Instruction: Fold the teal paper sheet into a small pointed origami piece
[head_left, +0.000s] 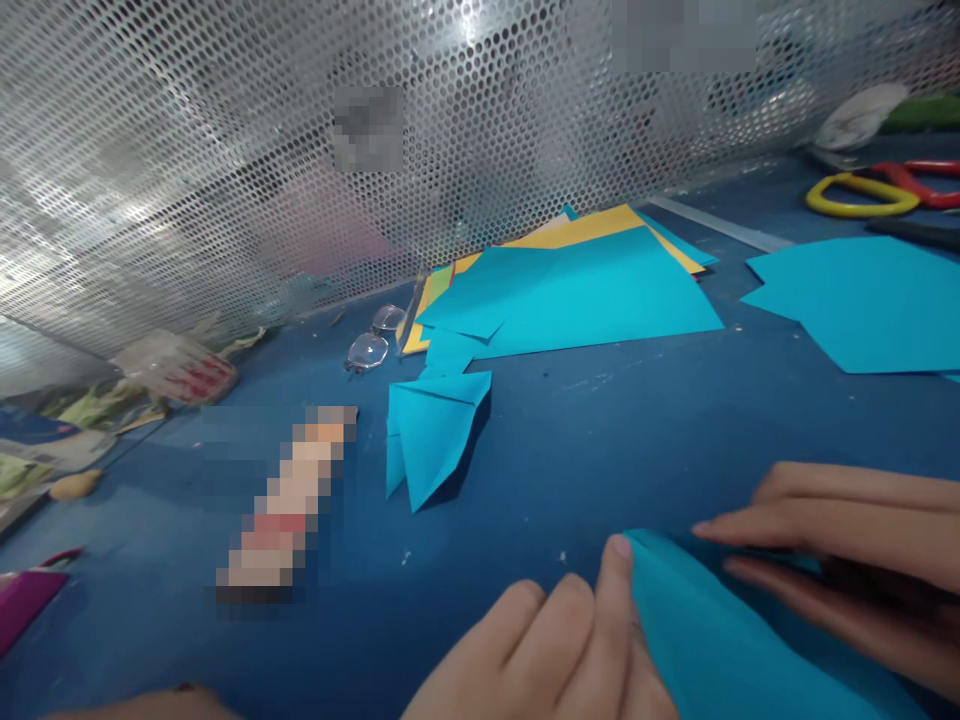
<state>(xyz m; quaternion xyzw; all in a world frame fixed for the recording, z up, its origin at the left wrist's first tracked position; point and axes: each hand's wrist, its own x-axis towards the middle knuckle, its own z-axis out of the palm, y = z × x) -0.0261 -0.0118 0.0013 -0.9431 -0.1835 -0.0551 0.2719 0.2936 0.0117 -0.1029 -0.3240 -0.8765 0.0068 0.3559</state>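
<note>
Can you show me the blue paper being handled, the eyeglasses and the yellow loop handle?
Handled blue paper (731,642), head view: upper face.
Eyeglasses (367,352), head view: nearer lens.
Yellow loop handle (862,211), head view: lower rim.

Place: craft workspace, of workshop or activity-room type; exact premises cannot be told. Evidence, itemised: one blue worktop (555,440), scuffed and flecked with white bits; one perforated metal screen (510,130), along its far edge, blurred shapes visible through the holes; one pile of coloured paper (577,300), chiefly blue and yellow, near the screen; one folded blue piece (442,430), before the pile; one creased blue sheet (720,640), foreground; one angular blue sheet (877,300), right; looped tool handles (862,211), yellow and red, scissors-like, far right; one translucent container (176,368), red markings, among clutter at left.
</note>
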